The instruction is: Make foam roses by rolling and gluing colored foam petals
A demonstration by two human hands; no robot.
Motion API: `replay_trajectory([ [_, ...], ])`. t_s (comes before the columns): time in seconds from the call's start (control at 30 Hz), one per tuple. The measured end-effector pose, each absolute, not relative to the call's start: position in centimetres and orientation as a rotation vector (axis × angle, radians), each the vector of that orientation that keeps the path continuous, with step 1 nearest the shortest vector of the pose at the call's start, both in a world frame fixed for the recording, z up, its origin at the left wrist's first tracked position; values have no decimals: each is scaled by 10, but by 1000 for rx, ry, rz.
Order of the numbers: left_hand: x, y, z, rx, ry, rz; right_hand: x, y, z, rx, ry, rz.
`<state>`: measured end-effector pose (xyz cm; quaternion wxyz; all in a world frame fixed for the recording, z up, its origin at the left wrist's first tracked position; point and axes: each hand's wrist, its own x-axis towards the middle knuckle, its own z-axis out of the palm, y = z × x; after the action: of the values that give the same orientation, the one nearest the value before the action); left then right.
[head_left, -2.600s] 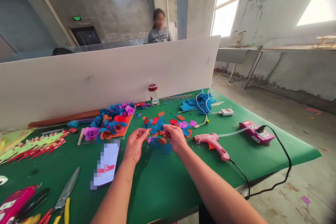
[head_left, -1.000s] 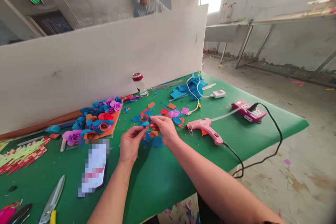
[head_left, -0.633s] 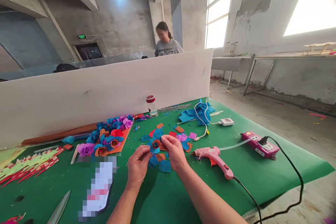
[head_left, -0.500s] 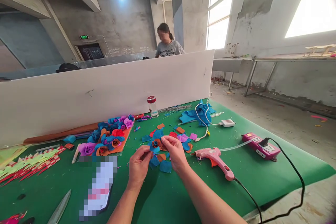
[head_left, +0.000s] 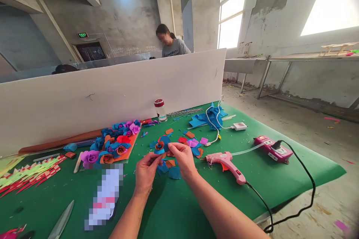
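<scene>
A paper flower [head_left: 159, 147] with an orange-brown centre and blue outer petals is held up over the green table. My left hand [head_left: 146, 171] pinches it from below at its base. The fingers of my right hand [head_left: 181, 157] are closed on a blue petal [head_left: 165, 140] at the flower's right side. Beneath and around the hands lie loose blue petals [head_left: 174, 173], orange pieces [head_left: 170, 163] and purple pieces [head_left: 193, 143]. A pink glue gun [head_left: 226, 164] rests on the table just right of my right hand.
Finished paper flowers [head_left: 117, 142] are piled at left. A phone [head_left: 105, 194] and scissors blade [head_left: 63, 220] lie nearer. A lidded jar [head_left: 160, 111] stands before the white board [head_left: 112, 93]. At right are a pink power strip [head_left: 273, 149] and black cord [head_left: 310, 179]. A person [head_left: 171, 43] is beyond.
The view has shifted slightly. The flower has turned a little in my hands, and its blue petal at the right shows more openly. Both hands keep their pinch.
</scene>
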<state>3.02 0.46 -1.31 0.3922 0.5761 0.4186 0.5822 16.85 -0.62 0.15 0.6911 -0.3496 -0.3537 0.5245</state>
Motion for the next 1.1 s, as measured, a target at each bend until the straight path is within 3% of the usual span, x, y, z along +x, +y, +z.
replay_trajectory([
  [1.1,39,3,-10,1408,1059,1341,171,-4,1,-842,-710,1245],
])
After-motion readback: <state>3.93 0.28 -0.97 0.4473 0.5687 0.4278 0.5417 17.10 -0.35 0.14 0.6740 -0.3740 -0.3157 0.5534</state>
